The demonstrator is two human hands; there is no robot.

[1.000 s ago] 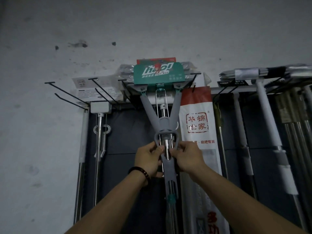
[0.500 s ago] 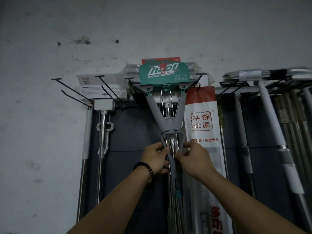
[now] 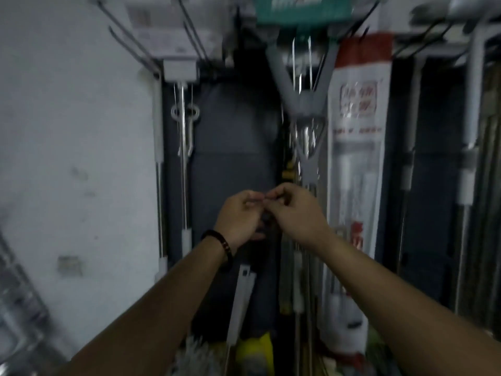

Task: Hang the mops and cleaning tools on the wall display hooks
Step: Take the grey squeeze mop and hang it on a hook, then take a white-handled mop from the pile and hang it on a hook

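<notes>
Left grip (image 3: pixel 238 215) and right grip (image 3: pixel 296 210) are set knuckle to knuckle, fingers curled, fingertips meeting at the midline. The frame is motion-blurred, so it cannot be told whether something is pinched or nothing is held. Both grips are placed in front of the lower pole of the grey squeeze mop (image 3: pixel 306 104), just below its Y-shaped frame. Contact with the pole cannot be confirmed.

The step is judged as settling the hung mop. To do it well, the pole should be steadied low and any swing damped. It should be released gently so the head is not lifted off its hook, and kept plumb and off its neighbour.

Backs of both grips are turned to the camera, wrists bent slightly inward. Forearms are extended up and forward from the bottom corners and converge at the centre. A dark wristband (image 3: pixel 219 242) is worn on the left wrist.

The mop's teal header card (image 3: pixel 301 9) is seen at the top edge among the wire hooks (image 3: pixel 127 39), with the pole dropped against the dark back panel (image 3: pixel 233 131). A bagged mop (image 3: pixel 355 131) in white-and-red wrap is hung just beside it on the right.
</notes>
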